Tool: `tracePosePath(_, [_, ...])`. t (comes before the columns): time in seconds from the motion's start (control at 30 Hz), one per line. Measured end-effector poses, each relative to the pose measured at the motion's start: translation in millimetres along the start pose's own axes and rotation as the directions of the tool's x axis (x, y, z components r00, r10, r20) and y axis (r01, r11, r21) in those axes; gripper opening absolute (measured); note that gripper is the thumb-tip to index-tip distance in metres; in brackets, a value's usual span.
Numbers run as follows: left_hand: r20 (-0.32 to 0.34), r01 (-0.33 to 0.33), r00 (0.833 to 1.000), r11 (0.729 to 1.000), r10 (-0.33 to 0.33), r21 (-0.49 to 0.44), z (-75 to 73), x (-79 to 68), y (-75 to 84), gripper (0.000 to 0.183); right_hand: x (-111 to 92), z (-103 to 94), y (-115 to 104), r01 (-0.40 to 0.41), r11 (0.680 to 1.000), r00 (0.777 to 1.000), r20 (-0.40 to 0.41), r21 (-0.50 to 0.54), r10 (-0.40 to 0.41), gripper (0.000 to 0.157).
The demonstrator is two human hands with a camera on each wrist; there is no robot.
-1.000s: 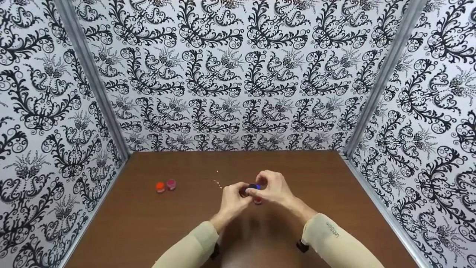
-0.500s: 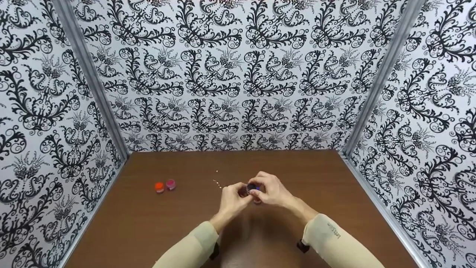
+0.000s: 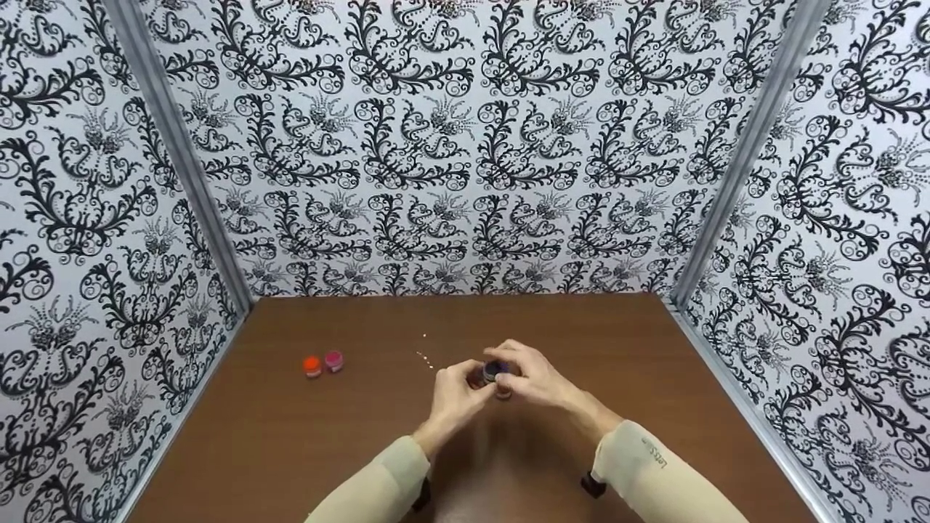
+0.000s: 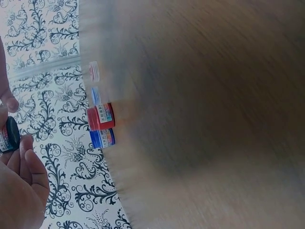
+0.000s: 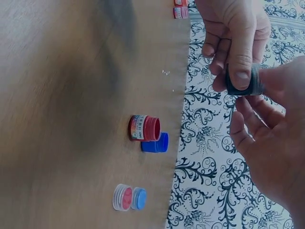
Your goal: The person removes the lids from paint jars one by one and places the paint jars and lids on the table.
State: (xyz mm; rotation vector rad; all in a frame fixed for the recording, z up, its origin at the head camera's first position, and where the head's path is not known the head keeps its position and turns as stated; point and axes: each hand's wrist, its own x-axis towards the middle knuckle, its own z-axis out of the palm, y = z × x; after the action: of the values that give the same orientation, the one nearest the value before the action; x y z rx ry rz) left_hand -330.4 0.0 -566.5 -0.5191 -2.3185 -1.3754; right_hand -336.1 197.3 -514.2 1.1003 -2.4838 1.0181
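Both hands hold a small dark paint jar [image 3: 495, 369] up over the table, around the middle. My left hand [image 3: 454, 396] grips its body, the thumb pressed along the side in the right wrist view. My right hand [image 3: 538, 374] has its fingers and thumb at the ribbed cap [image 5: 259, 78]. Below stand a red paint jar [image 5: 151, 129] and a blue paint jar [image 5: 162, 142] side by side, both without caps. Two loose caps, one red inside [image 5: 125, 198] and one blue [image 5: 139, 198], lie beside them. The hands mostly hide these jars in the head view.
An orange jar [image 3: 312, 366] and a pink jar [image 3: 334, 361] stand close together on the left of the brown table [image 3: 327, 443]. A few small pale specks [image 3: 427, 360] lie left of the hands. Patterned walls [image 3: 450, 181] enclose the back and sides.
My right fingers have shifted around the cap, and the dark jar's top now faces up more. The left hand has stayed nearly in place. The orange and pink jars have not moved.
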Motion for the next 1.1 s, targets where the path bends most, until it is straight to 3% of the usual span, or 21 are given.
tracePosePath(0.1, [-0.016,-0.007,1.000,1.000,0.007,-0.006,0.8,0.3,1.6,0.019,1.0,1.9,-1.5,-0.096,0.995,0.990,-0.103,0.001,0.095,0.044])
tracePosePath(0.2, [-0.037,-0.015,0.999,1.000,0.016,0.014,2.9,0.5,2.4,0.019,1.9,4.9,-2.7,-0.179,0.983,0.966,-0.195,-0.036,0.169,0.039])
tracePosePath(0.4, [-0.060,0.014,0.998,0.999,-0.013,0.032,6.5,-1.7,4.1,0.020,0.3,9.5,-4.8,-0.280,0.953,0.937,-0.248,-0.119,0.245,0.035])
tracePosePath(0.53, [-0.050,0.026,0.998,0.999,-0.024,0.034,7.7,-3.5,4.5,0.022,-1.9,10.2,-3.7,-0.233,0.965,0.951,-0.235,-0.117,0.201,0.030])
tracePosePath(0.77, [-0.031,0.045,0.999,0.999,-0.044,0.030,9.5,-5.6,1.9,0.017,-2.9,6.7,0.6,-0.033,0.993,0.987,-0.162,-0.116,0.013,0.021])
tracePosePath(0.93, [-0.025,0.020,0.999,0.999,-0.020,0.030,10.6,-6.8,1.6,0.015,-3.9,5.2,5.2,0.055,0.993,0.990,-0.125,-0.102,-0.068,0.021])
tracePosePath(1.1, [-0.013,-0.009,1.000,0.999,0.010,0.040,10.9,-7.2,1.8,0.016,-5.5,3.3,7.3,0.089,0.993,0.989,-0.111,-0.075,-0.097,0.029])
